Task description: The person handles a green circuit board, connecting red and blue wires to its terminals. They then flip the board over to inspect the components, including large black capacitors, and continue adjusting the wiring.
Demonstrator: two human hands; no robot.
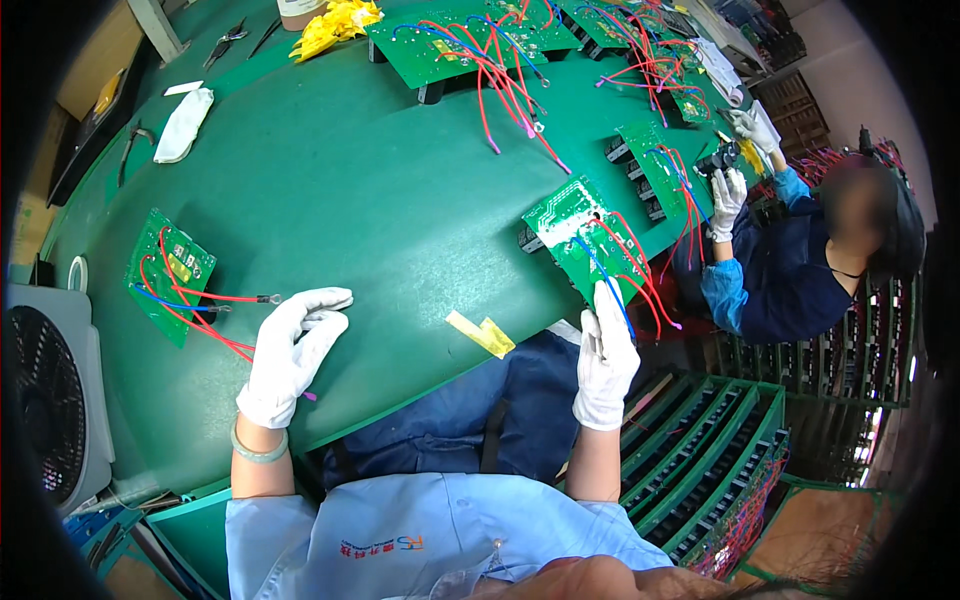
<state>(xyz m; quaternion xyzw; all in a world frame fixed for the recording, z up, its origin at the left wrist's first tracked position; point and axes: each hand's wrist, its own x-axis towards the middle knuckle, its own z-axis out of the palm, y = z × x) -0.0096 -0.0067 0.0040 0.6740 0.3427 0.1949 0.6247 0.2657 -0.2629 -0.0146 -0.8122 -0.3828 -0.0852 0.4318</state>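
My left hand, in a white glove, hovers over the green table at the left. Its fingers are bent loosely and apart, and I see nothing held in them. Beside it lies a green circuit board with red and blue wires; some wires pass under the hand, and a purple wire end shows past it. My right hand, also gloved, grips the near corner of another circuit board at the table's front edge. Dark components show under that board, and its red and blue wires hang to the right; the gloved fingers partly hide its corner.
Yellow tape lies near the front edge. More wired boards stand at the back. A white glove and pliers lie far left, above a fan. At right, a co-worker handles a board near green racks.
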